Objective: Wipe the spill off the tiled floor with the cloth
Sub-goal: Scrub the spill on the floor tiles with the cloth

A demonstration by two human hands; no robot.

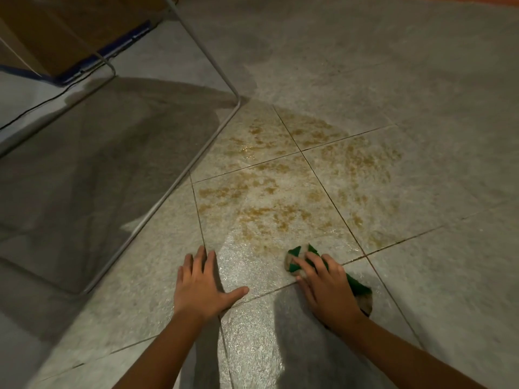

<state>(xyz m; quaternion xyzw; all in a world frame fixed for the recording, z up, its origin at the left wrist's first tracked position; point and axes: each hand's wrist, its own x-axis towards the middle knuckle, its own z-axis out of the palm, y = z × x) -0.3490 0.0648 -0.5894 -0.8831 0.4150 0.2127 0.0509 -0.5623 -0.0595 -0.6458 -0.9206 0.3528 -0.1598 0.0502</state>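
Left hand (200, 282): nearest the lens, with its forearm; palm flat on the tiled floor (421, 108), fingers straight and spread, holding nothing. Judged to be a prop for the body.
Right hand (325, 287): just right of the left hand; fingers curled over the cloth (295, 259), gripping it and pressing it to the floor.
Cloth, form: green and beige, bunched; one end shows past the fingertips, the other beside the wrist; long axis runs from near-right to far-left.
Cloth, position: at the near rim of the spill (280, 192), beside a grout line.
Spill: brown, patchy, with a wet sheen; spread over four tiles round a grout crossing; lies ahead of the gripping hand, away from the body.
Key relation: the stain is forward of the cloth, so the likely stroke is a push outward, then a pull home. The right hand is the nearer one and carries the cloth.
Metal frame (214, 138): thin rod along the spill's left margin; a wide leftward sweep could strike it.
Cardboard box (70, 32): far left, well apart.
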